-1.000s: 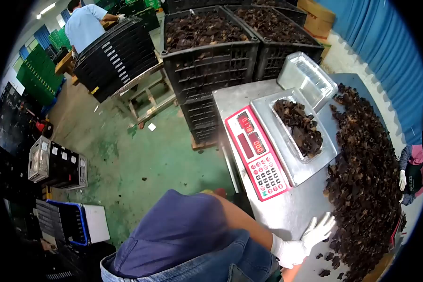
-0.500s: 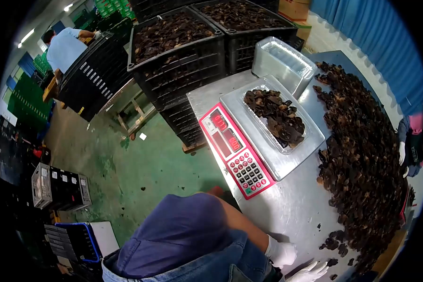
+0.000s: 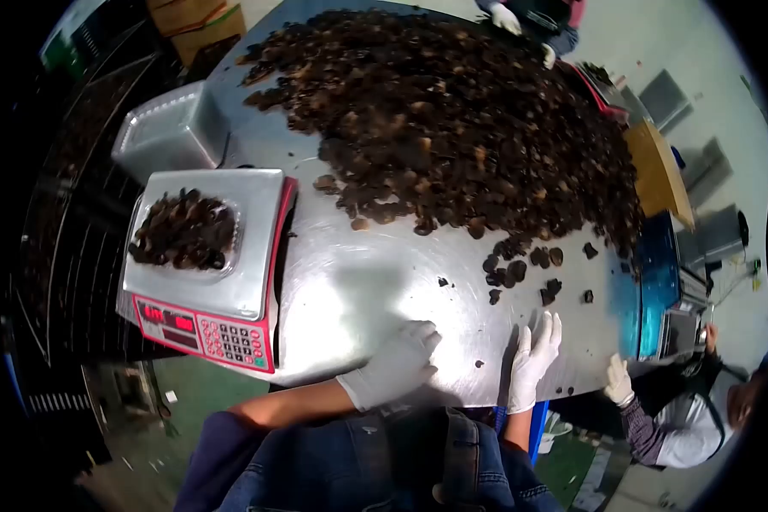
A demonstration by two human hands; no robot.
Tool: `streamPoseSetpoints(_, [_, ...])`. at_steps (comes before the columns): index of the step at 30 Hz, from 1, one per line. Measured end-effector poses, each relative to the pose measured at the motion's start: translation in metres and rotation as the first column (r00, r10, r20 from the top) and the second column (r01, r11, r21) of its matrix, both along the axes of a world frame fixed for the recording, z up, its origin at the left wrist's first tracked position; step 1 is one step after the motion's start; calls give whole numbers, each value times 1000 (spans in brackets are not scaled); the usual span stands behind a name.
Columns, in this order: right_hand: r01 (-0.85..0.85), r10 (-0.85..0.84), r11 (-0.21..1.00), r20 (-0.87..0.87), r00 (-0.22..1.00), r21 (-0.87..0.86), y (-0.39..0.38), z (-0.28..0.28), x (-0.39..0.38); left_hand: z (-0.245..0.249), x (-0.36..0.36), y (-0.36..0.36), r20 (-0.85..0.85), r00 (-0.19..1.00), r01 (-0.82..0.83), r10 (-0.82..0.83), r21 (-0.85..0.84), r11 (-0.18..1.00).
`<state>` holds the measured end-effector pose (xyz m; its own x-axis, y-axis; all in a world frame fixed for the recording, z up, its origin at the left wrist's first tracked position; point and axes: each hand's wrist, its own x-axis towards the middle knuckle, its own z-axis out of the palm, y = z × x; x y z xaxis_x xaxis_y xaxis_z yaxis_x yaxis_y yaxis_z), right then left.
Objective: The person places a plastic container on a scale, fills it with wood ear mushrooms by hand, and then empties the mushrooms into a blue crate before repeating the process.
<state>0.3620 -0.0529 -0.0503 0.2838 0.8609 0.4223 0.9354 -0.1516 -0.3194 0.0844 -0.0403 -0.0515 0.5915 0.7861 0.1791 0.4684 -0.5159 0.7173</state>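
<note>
My left hand [image 3: 392,367], in a white glove, rests over the near edge of the metal table [image 3: 316,333], fingers somewhat curled and apart, with nothing visible in them. To its right lies my right hand [image 3: 533,363], also white-gloved, fingers stretched out and empty. Beyond both hands spreads a large pile of dark dried pieces [image 3: 461,128], with a few loose ones [image 3: 508,269] just ahead of my right hand. At the left a red-and-silver scale [image 3: 260,247] bears a clear plastic tray [image 3: 237,247] filled with dark pieces [image 3: 183,230].
Stacked clear trays [image 3: 171,132] stand behind the scale. Black crates [image 3: 77,205] are at the far left, cardboard boxes [image 3: 198,34] at the back. One co-worker [image 3: 542,21] is across the table; another [image 3: 683,418] is at the right. A blue container [image 3: 657,282] stands at the right edge.
The view has swung right, so the scale now appears at the left and the pile ahead. Both my hands are now fully in view over the table. The scale still bears the filled tray.
</note>
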Motion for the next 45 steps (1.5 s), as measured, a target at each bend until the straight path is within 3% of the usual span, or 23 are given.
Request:
streamPoseSetpoints(2, [-22, 22, 1000, -44, 999, 0, 0, -12, 14, -1, 5, 12, -79, 990, -100, 113, 153, 983])
streamPoseSetpoints(6, [-81, 64, 995, -265, 962, -52, 26, -4, 10, -11, 23, 64, -255, 966, -3, -31, -131, 991])
streamPoseSetpoints(8, [-135, 107, 989, -326, 939, -65, 46, 12, -6, -10, 43, 90, -94, 993, -61, 75, 140, 988])
streamPoseSetpoints(12, [-138, 92, 974, -241, 966, -182, 72, 20, -20, -5, 101, 134, 36, 997, -69, 62, 245, 967])
streamPoseSetpoints(15, [13, -4, 1000, -325, 946, 23, 71, 11, 3, -22, 125, 160, -62, 993, -91, 103, 170, 981])
streamPoseSetpoints(17, [92, -76, 996, -392, 917, 22, 57, 12, 28, -35, 129, 162, 99, 976, -138, 192, -399, 906])
streamPoseSetpoints(18, [90, -114, 993, -502, 857, -73, 49, 17, 37, -12, 118, 153, -62, 992, -99, 112, 175, 980])
streamPoseSetpoints(19, [104, -134, 991, -505, 853, -87, 36, 27, 31, -12, 117, 155, -118, 986, -96, 118, 177, 980])
streamPoseSetpoints(20, [-70, 23, 994, -444, 896, -89, 24, 39, 19, -11, 115, 153, -107, 987, -100, 116, 151, 984])
streamPoseSetpoints(23, [-529, 467, 828, -294, 834, -184, -14, 28, -10, 4, 103, 149, -84, 991, -99, 102, 48, 994])
streamPoseSetpoints(25, [-551, 488, 729, -256, 835, -407, -53, 4, -6, 6, 96, 145, -61, 994, -90, 88, -30, 995])
streamPoseSetpoints(27, [-550, 530, 558, -243, 813, -622, -79, 38, 12, 7, 88, 144, -16, 987, -158, 159, 43, 986])
streamPoseSetpoints(29, [-666, 482, 459, -465, 743, -588, -103, 72, 44, -1, 86, 147, -1, 985, -170, 171, 98, 981])
streamPoseSetpoints(30, [-650, 472, 415, -460, 752, -637, -100, 90, 50, -3, 87, 146, 18, 984, -177, 176, 82, 981])
streamPoseSetpoints(31, [-520, 304, 421, -424, 853, -743, -86, 99, 47, -2, 87, 145, 38, 983, -182, 180, 67, 981])
streamPoseSetpoints(33, [-522, 287, 772, -534, 795, -362, -45, 71, 51, -1, 96, 136, 33, 980, -196, 195, 36, 980])
streamPoseSetpoints(35, [-130, 91, 970, -188, 978, -204, 12, 59, 49, -5, 106, 130, -58, 984, -159, 168, 125, 979])
streamPoseSetpoints(37, [68, -68, 995, 0, 998, -69, 60, 34, 59, -3, 119, 125, -25, 991, -132, 134, 78, 988])
streamPoseSetpoints(38, [57, -58, 996, -4, 998, -65, 74, 23, 62, 0, 127, 124, -5, 993, -119, 121, 162, 980])
streamPoseSetpoints(39, [64, -71, 988, -44, 997, -144, 86, 13, 65, 3, 135, 125, 12, 994, -108, 109, 246, 963])
streamPoseSetpoints(41, [54, -74, 969, -73, 995, -241, 100, 4, 63, 2, 157, 132, -113, 990, -67, 81, 125, 990])
streamPoseSetpoints(44, [-18, 14, 1000, -285, 958, -13, 85, 9, 44, -36, 201, 141, -318, 929, -115, 190, 240, 964])
streamPoseSetpoints(45, [-19, 32, 999, -341, 940, 41, 78, 16, 35, -36, 200, 141, -283, 945, -94, 163, 242, 966])
